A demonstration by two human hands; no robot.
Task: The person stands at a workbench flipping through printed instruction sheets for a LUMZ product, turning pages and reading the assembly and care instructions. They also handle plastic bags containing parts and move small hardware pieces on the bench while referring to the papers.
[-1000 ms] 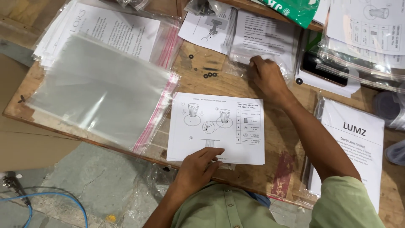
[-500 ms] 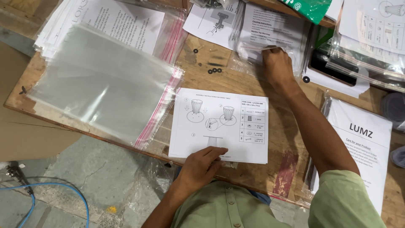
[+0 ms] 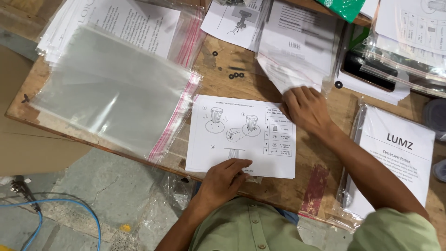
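Two hands apart: left hand (image 3: 225, 174) flat on the instruction sheet (image 3: 241, 135) at centre; right hand (image 3: 304, 108) pinches a paper (image 3: 290, 76) above. Dragging it may scatter the washers (image 3: 236, 75).

I count five small black washers (image 3: 236, 75), perhaps more hidden, one instruction sheet (image 3: 241, 135), two hands (image 3: 304, 109).

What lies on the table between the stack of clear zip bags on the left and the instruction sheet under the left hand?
In the head view, only bare wooden table shows between the zip bags and the instruction sheet; the bags' pink edge nearly meets the sheet.
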